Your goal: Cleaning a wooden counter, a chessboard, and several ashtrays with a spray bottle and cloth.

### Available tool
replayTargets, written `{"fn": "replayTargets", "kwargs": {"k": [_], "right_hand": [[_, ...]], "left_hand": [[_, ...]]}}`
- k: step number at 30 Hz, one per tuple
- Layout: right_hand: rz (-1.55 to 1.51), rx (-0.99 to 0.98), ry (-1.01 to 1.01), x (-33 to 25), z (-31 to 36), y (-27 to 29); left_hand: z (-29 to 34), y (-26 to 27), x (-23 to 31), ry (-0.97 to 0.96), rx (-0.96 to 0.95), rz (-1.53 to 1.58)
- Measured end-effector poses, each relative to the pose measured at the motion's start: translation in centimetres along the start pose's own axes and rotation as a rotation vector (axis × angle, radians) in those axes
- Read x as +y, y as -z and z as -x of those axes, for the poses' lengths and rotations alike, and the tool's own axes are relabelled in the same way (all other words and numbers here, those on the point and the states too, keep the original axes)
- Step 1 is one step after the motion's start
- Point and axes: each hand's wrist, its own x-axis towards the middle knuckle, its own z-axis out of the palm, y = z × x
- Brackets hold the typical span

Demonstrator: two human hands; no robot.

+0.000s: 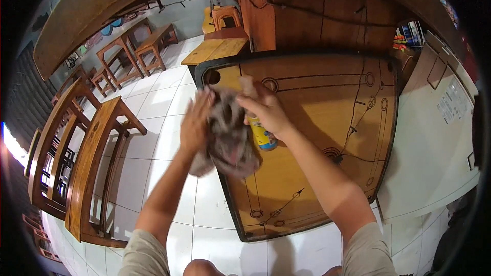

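My left hand (194, 125) grips a grey-brown cloth (230, 135), which hangs crumpled and is smeared by motion. Some of its fingertips are hidden behind the folds. Just to the right, my right hand (268, 110) is closed around a small yellow bottle (264, 136) with a blue lower end. The bottle's upper part is blurred near my fingers. Both hands are over the left side of a wooden carrom board (307, 133) with a black frame, dark printed lines and circles. A corner pocket (211, 76) shows at its upper left.
A wooden bench (97, 148) stands at the left, with more tables and stools (123, 56) behind it. A small wooden table (217, 51) is beyond the board's upper left. A white cabinet (434, 138) stands at the right. White tiles (204, 225) cover the floor.
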Motion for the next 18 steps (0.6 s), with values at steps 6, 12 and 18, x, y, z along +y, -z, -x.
{"fn": "replayTargets", "kwargs": {"k": [6,12,18], "right_hand": [[-0.042,0.100,-0.153,0.2,3.6,2.7],[0.018,-0.042,-0.164,1.5,4.3,3.4],[-0.022,0.068,-0.130,1.7,4.6,3.5]], "left_hand": [[-2.7,-1.0,2.0,0.115,0.295,0.013],[17.2,-7.2,10.9,-0.079,-0.505,-0.023],[16.3,-6.8,7.7,-0.261,-0.591,0.177]]}}
